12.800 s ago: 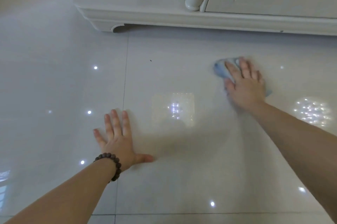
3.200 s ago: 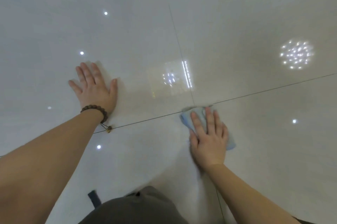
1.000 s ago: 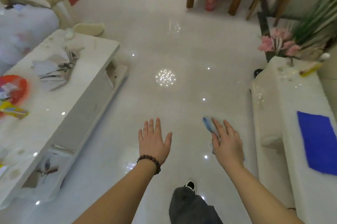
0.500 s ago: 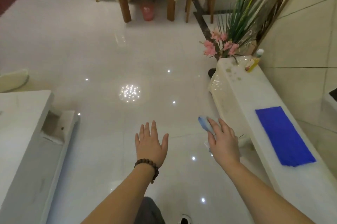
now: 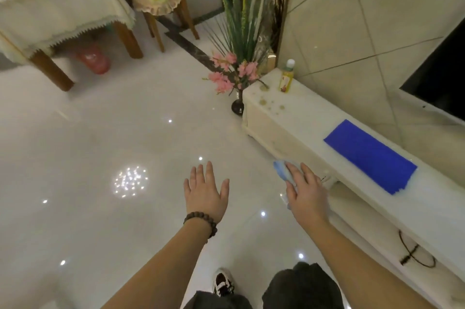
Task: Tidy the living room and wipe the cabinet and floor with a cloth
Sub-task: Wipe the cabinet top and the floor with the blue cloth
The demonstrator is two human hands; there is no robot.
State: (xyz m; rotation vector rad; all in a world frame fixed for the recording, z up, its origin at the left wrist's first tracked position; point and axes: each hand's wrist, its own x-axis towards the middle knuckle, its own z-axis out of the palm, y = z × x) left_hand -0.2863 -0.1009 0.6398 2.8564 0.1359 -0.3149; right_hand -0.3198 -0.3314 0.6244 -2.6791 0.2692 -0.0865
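Since half a second ago, both hands have kept their pose while the view swung right. Nearest, the left hand (image 5: 206, 194) spreads empty above the glossy white tiled floor (image 5: 100, 157); the right hand (image 5: 305, 195) grips a crumpled pale blue cloth (image 5: 281, 170) beside the long white cabinet (image 5: 297, 117).

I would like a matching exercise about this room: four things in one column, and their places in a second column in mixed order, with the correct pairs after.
Things
1. light blue cloth
2. small yellow bottle
3. dark blue sheet
4. pink balloon

Places
A. on the floor under the covered table
B. lying flat on top of the white cabinet
C. in the right hand
D. standing at the far end of the cabinet top, by the wall

Pairs: 1-C, 2-D, 3-B, 4-A
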